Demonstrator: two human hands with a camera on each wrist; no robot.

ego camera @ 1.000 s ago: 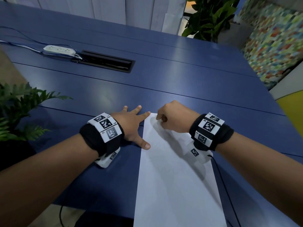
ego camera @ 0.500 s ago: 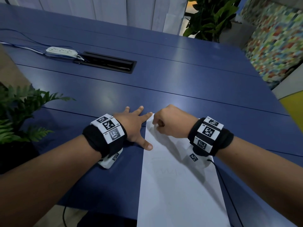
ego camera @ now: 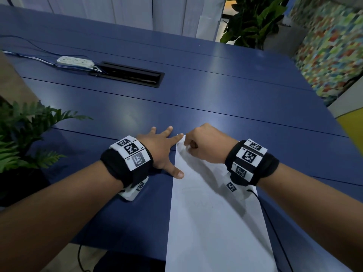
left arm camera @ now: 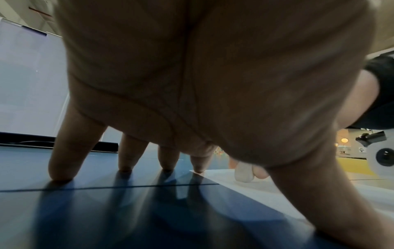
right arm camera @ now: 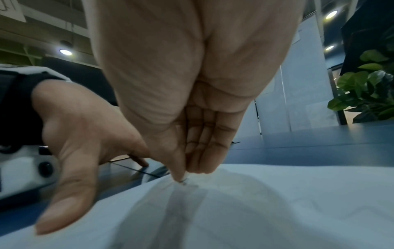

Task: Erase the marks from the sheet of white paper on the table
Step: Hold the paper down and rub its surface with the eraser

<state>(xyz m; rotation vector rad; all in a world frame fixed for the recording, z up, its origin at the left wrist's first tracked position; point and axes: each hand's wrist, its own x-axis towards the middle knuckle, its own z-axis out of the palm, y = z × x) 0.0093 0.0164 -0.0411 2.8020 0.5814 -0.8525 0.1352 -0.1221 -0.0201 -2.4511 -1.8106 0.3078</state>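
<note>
A white sheet of paper (ego camera: pixel 212 222) lies lengthwise on the blue table (ego camera: pixel 196 99), with faint pencil marks (ego camera: pixel 206 203) near its middle. My left hand (ego camera: pixel 163 152) is spread flat beside it. Its index tip touches the sheet's far left corner and its thumb rests on the left edge. My right hand (ego camera: pixel 202 146) is curled over the far end of the sheet. In the left wrist view it pinches a small white eraser (left arm camera: pixel 243 173) whose tip stands on the paper (left arm camera: pixel 245 190). In the right wrist view the right fingertips (right arm camera: pixel 179 175) press down at a small dark mark on the paper (right arm camera: pixel 277 210).
A white power strip (ego camera: pixel 75 61) and a black cable slot (ego camera: pixel 127 74) sit at the far left of the table. A fern (ego camera: pixel 25 134) stands at the left edge, a leafy plant (ego camera: pixel 253 20) beyond the far edge. A thin black cable (ego camera: pixel 271 222) runs along the paper's right side.
My right hand has slid a little left, toward the sheet's far left corner, with the eraser in it. The left hand has kept its place on the table and paper edge.
</note>
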